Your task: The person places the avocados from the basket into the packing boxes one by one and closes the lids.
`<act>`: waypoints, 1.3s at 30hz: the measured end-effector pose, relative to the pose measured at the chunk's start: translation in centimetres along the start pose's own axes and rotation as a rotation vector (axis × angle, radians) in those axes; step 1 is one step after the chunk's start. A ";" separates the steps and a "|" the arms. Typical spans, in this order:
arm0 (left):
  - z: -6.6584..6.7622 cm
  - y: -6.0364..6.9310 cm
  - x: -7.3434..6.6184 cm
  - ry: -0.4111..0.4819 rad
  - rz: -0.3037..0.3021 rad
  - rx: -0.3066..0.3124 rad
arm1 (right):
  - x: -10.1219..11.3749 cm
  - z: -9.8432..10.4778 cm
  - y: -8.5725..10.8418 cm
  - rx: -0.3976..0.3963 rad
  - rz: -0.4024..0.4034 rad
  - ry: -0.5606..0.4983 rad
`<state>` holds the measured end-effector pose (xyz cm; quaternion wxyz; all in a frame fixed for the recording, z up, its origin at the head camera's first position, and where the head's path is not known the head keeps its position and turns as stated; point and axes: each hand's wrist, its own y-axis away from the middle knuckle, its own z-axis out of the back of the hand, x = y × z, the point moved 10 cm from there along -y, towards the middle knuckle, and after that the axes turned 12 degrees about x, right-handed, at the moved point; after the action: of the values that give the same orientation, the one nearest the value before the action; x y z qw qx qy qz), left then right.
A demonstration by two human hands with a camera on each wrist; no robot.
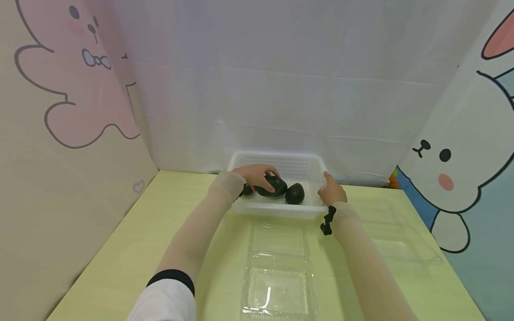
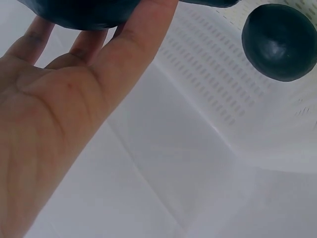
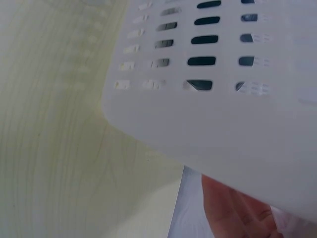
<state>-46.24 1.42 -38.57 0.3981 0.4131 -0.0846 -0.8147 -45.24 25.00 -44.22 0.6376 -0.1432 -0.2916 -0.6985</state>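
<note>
White perforated plastic makes up the basket [image 1: 277,211] I'm looking at from my remote seat, standing at the far edge of the pale yellow table [image 1: 120,276], close to a white cloth wall [image 1: 281,102]. Inside it, toward the left, the left hand [image 1: 257,173] has its thumb and fingers curled around a dark green oval [image 1: 271,186], and on the left wrist camera I see the fingers reaching around its underside. A dark green round piece [image 1: 295,194] sits in the basket just beside it, on the right (whether the two touch, I can't tell). A third dark piece [image 1: 246,190] shows to the left, mostly covered by the hand and sleeve.

The right hand [image 1: 333,189] grips the basket at its right end; my right wrist view gives me only part of that hand, under the rim, with dark green showing through the slots. A black strap [image 1: 328,220] hangs at that wrist.

Nearer to me, in front of the basket, a clear plastic container [image 1: 279,285] lies opened out flat on the table. More clear plastic [image 1: 395,245] lies to the right, beyond the right forearm, too faint for me to make out its shape.
</note>
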 end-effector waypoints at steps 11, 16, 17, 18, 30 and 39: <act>-0.8 2.0 -2.7 -0.062 -0.085 0.001 | -0.3 0.0 0.3 0.000 0.003 -0.009; -1.4 2.3 -3.5 -0.074 -0.123 0.017 | 0.0 0.3 0.9 -0.001 -0.009 -0.021; -1.5 2.3 -3.6 -0.073 -0.128 0.019 | 0.0 0.3 0.9 -0.001 -0.009 -0.022; -1.6 2.3 -3.7 -0.071 -0.135 0.022 | -0.1 0.3 0.8 -0.002 -0.010 -0.024; -2.8 3.0 -4.8 -0.104 -0.186 0.041 | -0.5 -0.1 0.7 0.003 -0.004 -0.036; -3.4 4.0 -5.1 -0.138 -0.227 0.027 | -0.2 -0.2 0.0 0.003 0.013 -0.029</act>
<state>-39.65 3.09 -35.84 0.2909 0.3683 -0.0755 -0.8798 -45.13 25.05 -44.52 0.6381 -0.1543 -0.3009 -0.6917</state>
